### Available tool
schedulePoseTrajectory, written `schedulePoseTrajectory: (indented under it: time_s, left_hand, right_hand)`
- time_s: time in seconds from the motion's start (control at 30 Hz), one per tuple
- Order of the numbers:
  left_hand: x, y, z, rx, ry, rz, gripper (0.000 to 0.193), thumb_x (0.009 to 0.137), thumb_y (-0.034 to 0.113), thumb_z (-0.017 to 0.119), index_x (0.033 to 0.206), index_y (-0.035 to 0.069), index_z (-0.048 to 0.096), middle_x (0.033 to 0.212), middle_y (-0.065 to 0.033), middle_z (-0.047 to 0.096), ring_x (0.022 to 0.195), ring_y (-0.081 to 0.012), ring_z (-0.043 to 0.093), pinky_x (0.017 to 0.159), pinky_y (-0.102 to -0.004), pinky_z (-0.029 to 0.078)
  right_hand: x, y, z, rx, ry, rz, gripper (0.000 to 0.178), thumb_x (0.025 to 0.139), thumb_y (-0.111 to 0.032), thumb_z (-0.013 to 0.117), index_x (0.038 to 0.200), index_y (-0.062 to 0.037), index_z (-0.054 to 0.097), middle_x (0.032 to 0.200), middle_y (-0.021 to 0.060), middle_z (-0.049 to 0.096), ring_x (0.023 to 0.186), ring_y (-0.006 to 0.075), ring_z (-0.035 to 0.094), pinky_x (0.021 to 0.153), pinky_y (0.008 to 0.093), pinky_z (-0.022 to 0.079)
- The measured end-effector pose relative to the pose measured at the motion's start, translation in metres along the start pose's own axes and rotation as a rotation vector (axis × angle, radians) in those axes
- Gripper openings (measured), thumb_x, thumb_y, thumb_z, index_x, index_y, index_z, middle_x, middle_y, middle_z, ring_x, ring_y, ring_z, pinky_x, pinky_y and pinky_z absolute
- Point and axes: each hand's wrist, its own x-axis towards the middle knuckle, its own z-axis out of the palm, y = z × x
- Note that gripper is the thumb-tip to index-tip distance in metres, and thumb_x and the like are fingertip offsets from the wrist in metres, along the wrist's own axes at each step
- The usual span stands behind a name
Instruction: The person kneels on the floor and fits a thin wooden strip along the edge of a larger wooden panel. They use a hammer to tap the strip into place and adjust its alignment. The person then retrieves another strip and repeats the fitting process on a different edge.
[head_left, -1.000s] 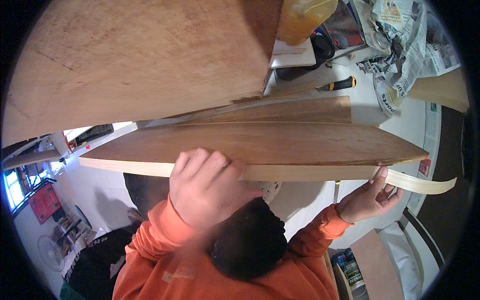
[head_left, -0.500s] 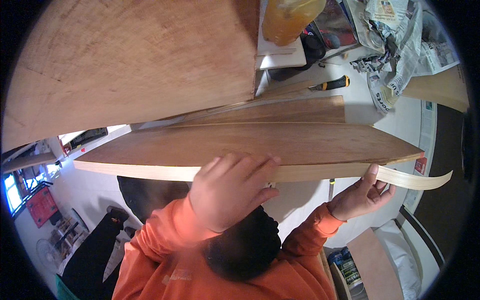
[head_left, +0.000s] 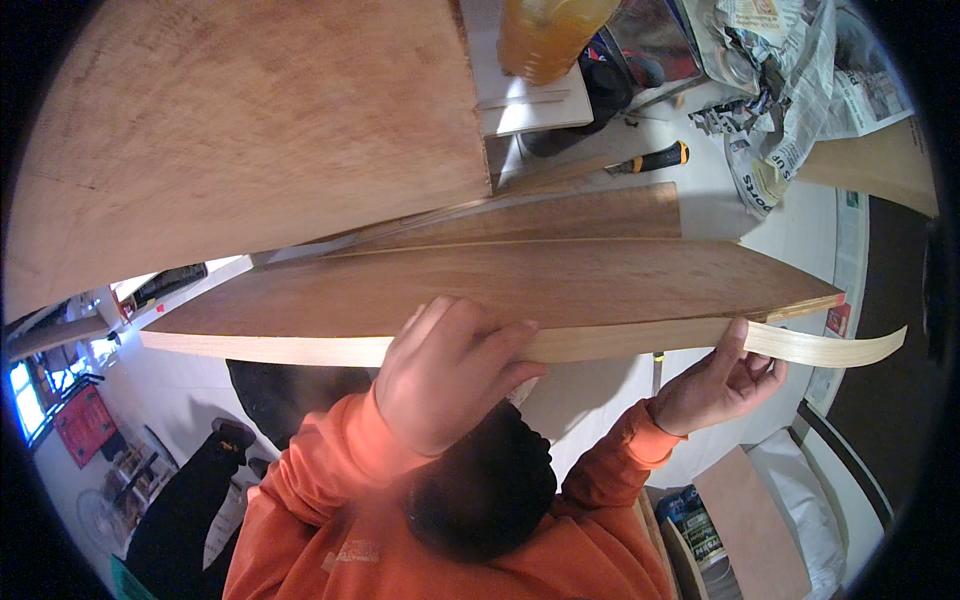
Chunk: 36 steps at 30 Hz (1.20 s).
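Note:
A pale wood edge-banding strip runs along the near edge of a long brown wooden board. Its free end curls off past the board's right corner. My right hand pinches the strip between thumb and fingers near that corner, palm turned upward. At the middle of the edge, my left hand is closed over the strip and the board's rim, fingers above and thumb below. The strip's surface under this hand is hidden.
A large brown panel stands at the far left. Behind the board lie a utility knife and another wood piece. A container of orange liquid and crumpled newspaper are at the far right. A cardboard sheet leans near right.
The view has shifted slightly, so most things sit a little further left and higher. My left fingers have bent down closer against the edge. My right hand keeps its pinch.

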Motion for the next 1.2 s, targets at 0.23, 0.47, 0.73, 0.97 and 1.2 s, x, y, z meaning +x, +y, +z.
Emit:
schedulePoseTrajectory:
  time_s: [0.23,0.47,0.73,0.97,1.2]
  left_hand:
    - [0.019,0.014,-0.009,0.131,-0.147,-0.022,0.046,0.063,0.03,0.086,0.099,0.006,0.072,0.086,-0.0095,0.06,0.078,-0.0308,0.06,0.068,-0.0404,0.049]
    - [0.047,0.02,0.035,-0.063,-0.078,0.218,0.039,0.07,0.023,0.083,0.102,0.005,0.07,0.093,-0.01,0.065,0.08,-0.0291,0.063,0.067,-0.0387,0.051]
    - [0.048,0.017,0.041,-0.109,-0.053,0.215,0.036,0.07,0.02,0.083,0.099,0.004,0.07,0.088,-0.0095,0.064,0.074,-0.0285,0.06,0.062,-0.0378,0.05]
    - [0.054,0.028,0.037,-0.005,-0.123,0.212,0.039,0.068,0.021,0.082,0.1,0.002,0.069,0.088,-0.0102,0.061,0.076,-0.0285,0.06,0.063,-0.0386,0.05]
    - [0.075,0.042,0.075,-0.073,-0.067,0.326,0.035,0.067,0.019,0.079,0.096,0.003,0.067,0.094,-0.0089,0.061,0.083,-0.0279,0.059,0.07,-0.0383,0.052]
  right_hand:
    - [-0.001,0.004,-0.001,-0.028,0.021,0.022,0.049,0.09,0.005,0.069,0.131,0.004,0.044,0.124,0.0197,0.06,0.112,0.0223,0.06,0.097,0.0338,0.05]
    - [-0.001,0.0,0.001,0.034,-0.022,0.078,0.048,0.09,0.005,0.069,0.131,0.001,0.044,0.119,0.0136,0.063,0.108,0.0192,0.06,0.094,0.0318,0.049]
    - [0.001,0.005,-0.004,0.009,-0.052,0.068,0.048,0.089,0.003,0.072,0.129,0.0008,0.046,0.115,0.0117,0.065,0.105,0.0168,0.061,0.091,0.0296,0.049]
    - [0.004,0.008,-0.007,0.05,-0.03,0.107,0.044,0.09,0.0,0.073,0.127,0.0004,0.048,0.114,0.0103,0.064,0.103,0.016,0.06,0.092,0.0302,0.048]
    - [0.023,0.012,-0.013,0.072,0.061,0.22,0.033,0.095,-0.009,0.068,0.123,0.0021,0.054,0.111,0.0084,0.063,0.102,0.0158,0.06,0.094,0.0318,0.047]
